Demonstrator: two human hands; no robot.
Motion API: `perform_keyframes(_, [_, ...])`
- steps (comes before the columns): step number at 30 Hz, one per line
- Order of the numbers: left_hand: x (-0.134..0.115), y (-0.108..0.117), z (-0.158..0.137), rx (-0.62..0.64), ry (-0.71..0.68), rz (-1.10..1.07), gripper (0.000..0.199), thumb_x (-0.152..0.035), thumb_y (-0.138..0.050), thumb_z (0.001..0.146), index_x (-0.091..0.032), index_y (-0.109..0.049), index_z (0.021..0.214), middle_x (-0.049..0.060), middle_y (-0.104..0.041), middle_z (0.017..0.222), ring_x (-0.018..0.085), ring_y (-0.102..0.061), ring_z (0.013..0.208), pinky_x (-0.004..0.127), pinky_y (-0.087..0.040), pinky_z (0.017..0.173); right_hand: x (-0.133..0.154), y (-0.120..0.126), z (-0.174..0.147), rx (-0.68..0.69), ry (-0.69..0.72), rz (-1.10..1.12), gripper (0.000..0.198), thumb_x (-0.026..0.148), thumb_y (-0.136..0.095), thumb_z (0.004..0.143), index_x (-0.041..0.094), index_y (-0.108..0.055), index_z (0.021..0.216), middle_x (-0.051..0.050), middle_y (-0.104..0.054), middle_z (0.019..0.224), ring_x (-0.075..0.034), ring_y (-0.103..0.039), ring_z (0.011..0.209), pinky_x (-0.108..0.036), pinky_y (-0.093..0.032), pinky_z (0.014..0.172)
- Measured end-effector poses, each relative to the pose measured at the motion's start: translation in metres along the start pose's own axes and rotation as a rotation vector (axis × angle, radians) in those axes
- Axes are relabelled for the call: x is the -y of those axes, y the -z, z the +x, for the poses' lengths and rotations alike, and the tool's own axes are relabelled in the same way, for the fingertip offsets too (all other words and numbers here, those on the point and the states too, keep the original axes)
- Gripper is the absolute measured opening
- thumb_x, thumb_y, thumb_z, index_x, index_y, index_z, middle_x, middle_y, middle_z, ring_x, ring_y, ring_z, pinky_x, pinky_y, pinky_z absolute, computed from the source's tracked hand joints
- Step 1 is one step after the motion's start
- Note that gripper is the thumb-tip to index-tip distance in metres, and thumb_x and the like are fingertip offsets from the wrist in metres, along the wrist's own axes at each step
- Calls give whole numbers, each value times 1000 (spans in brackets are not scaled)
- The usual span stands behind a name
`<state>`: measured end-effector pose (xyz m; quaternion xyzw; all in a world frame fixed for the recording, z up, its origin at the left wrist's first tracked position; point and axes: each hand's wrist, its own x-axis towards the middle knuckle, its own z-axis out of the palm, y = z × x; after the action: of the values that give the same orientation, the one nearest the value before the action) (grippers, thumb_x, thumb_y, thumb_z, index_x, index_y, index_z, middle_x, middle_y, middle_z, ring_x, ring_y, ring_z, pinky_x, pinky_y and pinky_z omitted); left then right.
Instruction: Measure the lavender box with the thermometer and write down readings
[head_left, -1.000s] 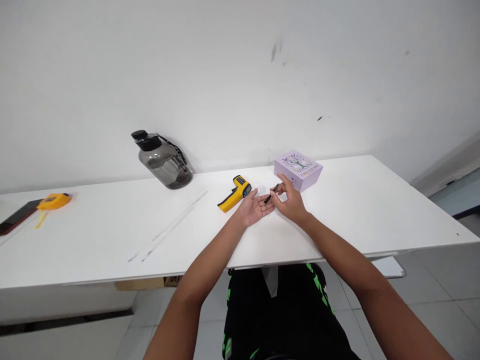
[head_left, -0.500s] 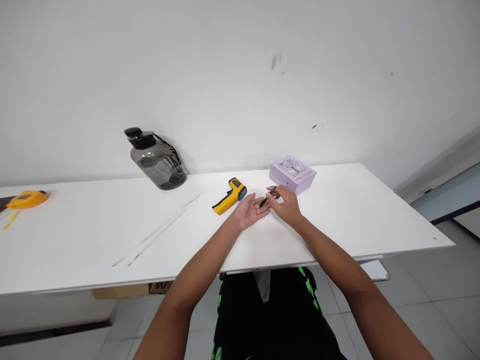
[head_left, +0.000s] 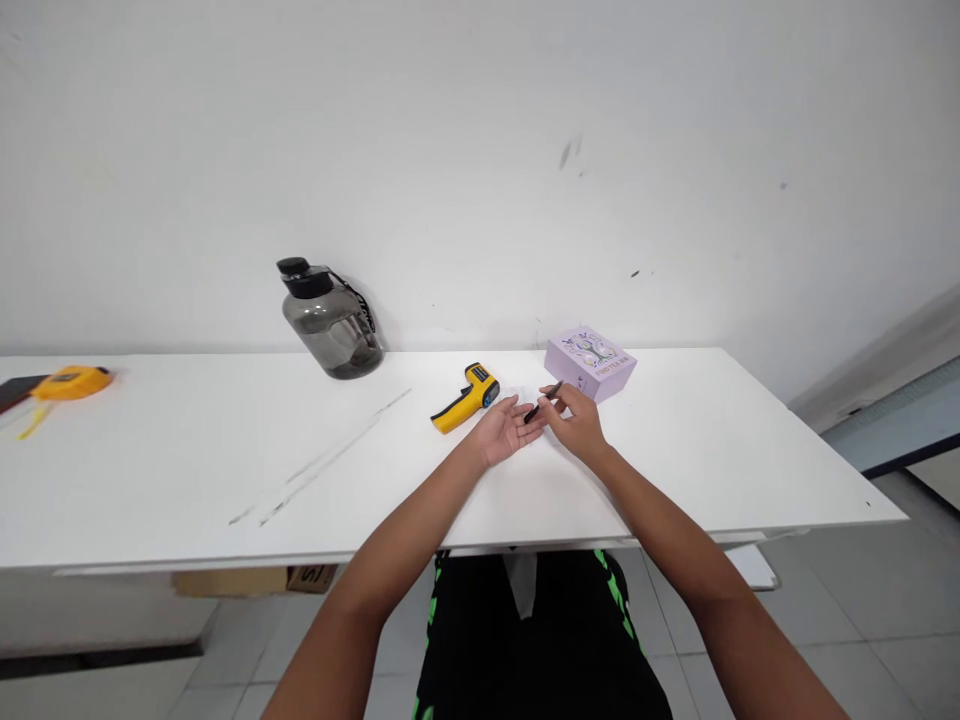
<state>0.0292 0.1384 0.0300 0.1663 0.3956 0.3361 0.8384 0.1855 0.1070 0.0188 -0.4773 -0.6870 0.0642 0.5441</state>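
Between the fingers of my right hand [head_left: 577,420] is a slim black pen [head_left: 543,401], tilted, its lower end over the fingers of my left hand. My left hand [head_left: 504,430] lies palm up and open, fingers stretched out toward the right hand. Whether the pen's end touches the left fingers, I cannot tell. Just left of my left hand a yellow and black infrared thermometer gun [head_left: 466,398] lies on its side. Behind my right hand sits a lilac box [head_left: 592,362] with a printed tree design. Something pale lies behind my fingertips, mostly hidden.
A grey translucent water bottle [head_left: 334,325] with a black lid stands by the wall. At the far left of the white table [head_left: 315,420] are a yellow tape measure [head_left: 75,382] and a dark flat object [head_left: 19,388]. A cardboard box [head_left: 232,582] shows beneath the table.
The camera view has shifted slightly, so the table items appear a little to the right. Both hands keep nearly the same pose, the pen still in my right fingers.
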Motion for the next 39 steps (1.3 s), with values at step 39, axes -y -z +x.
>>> perform_keyframes(39, [-45,34,-27,-771,-758,1593,41,-47,-66,89,-22,-64,121,20,-53,148,43,-38,143,55,-26,117,-42,-3,2,241,-199,-519,24,44,-65,90,22,-65,81,-8,-70,82,-22,-60,66,-33,-43,59])
